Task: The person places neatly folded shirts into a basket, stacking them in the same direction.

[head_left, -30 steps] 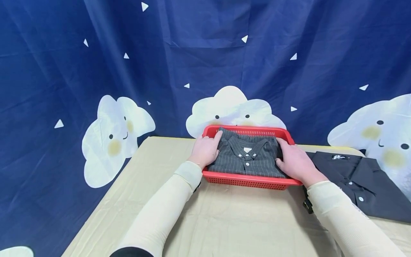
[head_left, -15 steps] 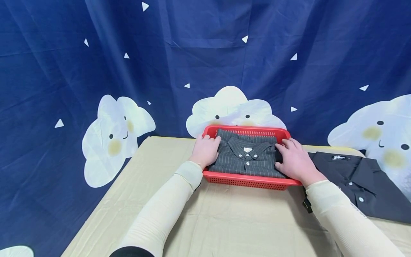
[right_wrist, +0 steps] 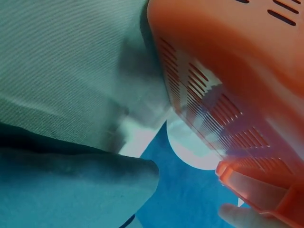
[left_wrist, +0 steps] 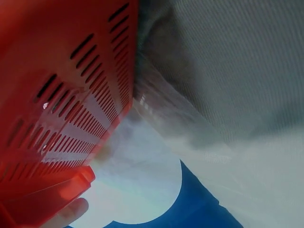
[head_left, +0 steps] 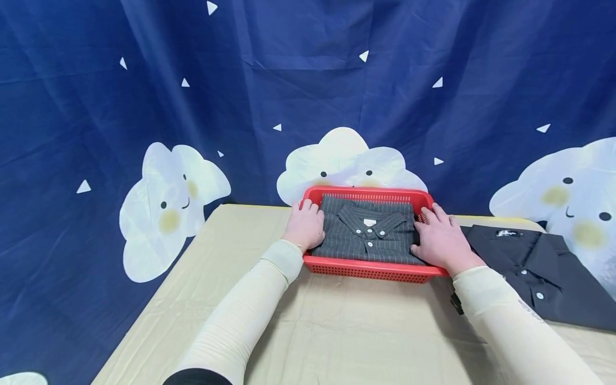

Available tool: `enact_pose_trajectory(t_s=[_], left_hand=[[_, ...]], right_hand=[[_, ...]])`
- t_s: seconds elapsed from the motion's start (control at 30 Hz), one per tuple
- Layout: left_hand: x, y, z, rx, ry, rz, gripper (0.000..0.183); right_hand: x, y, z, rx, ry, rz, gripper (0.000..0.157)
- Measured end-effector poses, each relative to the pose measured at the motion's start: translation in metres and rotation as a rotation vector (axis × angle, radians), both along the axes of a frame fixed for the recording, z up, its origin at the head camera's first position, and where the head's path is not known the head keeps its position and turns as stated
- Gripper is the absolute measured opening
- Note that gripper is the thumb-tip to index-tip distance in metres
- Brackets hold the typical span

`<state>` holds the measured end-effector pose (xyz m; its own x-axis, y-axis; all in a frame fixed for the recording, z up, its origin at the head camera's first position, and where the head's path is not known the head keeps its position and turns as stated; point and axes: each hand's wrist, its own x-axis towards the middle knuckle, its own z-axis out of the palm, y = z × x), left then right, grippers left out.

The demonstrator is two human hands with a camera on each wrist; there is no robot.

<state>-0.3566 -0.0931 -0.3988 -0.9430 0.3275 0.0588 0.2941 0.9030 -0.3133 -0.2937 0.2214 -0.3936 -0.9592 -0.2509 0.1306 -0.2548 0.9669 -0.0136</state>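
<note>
A red plastic basket [head_left: 375, 269] with slotted sides stands on the table. In it lies a folded dark pinstriped shirt [head_left: 353, 246], collar up, with white buttons and a pale neck label. My left hand [head_left: 305, 225] grips the basket's left end, thumb on the inner side. A fingertip [left_wrist: 73, 211] shows outside, just under the rim, in the left wrist view. At the other end, my right hand [head_left: 443, 239] holds the right rim, its thumb inside near the shirt's edge. One of its fingers [right_wrist: 242, 216] appears below the rim in the right wrist view.
A black folded shirt [head_left: 546, 272] lies on the table to the right of the basket, partly behind my right forearm. Tan paper-like covering [head_left: 356, 331] spreads over the table. Behind it hangs a blue curtain [head_left: 308, 69] with cloud prints.
Both hands have shifted outward from the shirt's sides onto the basket's end rims. The shirt lies flatter at its upper left corner. The basket has hardly moved.
</note>
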Motion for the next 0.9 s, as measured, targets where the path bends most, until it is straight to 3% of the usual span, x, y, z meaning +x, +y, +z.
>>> enact_pose_trajectory(t_s=[0.13, 0.27, 0.43, 0.57, 0.7, 0.9], left_hand=[[0.001, -0.002, 0.0, 0.013, 0.004, 0.005, 0.054], [0.002, -0.003, 0.003, 0.092, 0.041, -0.027, 0.051], [0.003, -0.007, 0.01, 0.166, 0.113, -0.103, 0.052], [0.006, -0.011, 0.017, 0.238, 0.153, -0.097, 0.059], [0.02, -0.005, 0.03, 0.35, 0.166, -0.109, 0.058], [0.063, 0.032, 0.047, 0.454, 0.17, -0.25, 0.056]], right_hand=[[-0.001, 0.0, 0.0, -0.023, 0.003, 0.003, 0.062], [-0.001, 0.003, 0.001, -0.095, 0.051, 0.014, 0.059], [0.002, 0.006, 0.0, -0.284, 0.195, 0.014, 0.049], [0.005, 0.007, -0.002, -0.467, 0.338, 0.011, 0.04], [0.014, 0.011, 0.0, -0.616, 0.406, -0.023, 0.037], [0.032, 0.028, 0.006, -0.649, 0.359, -0.066, 0.037]])
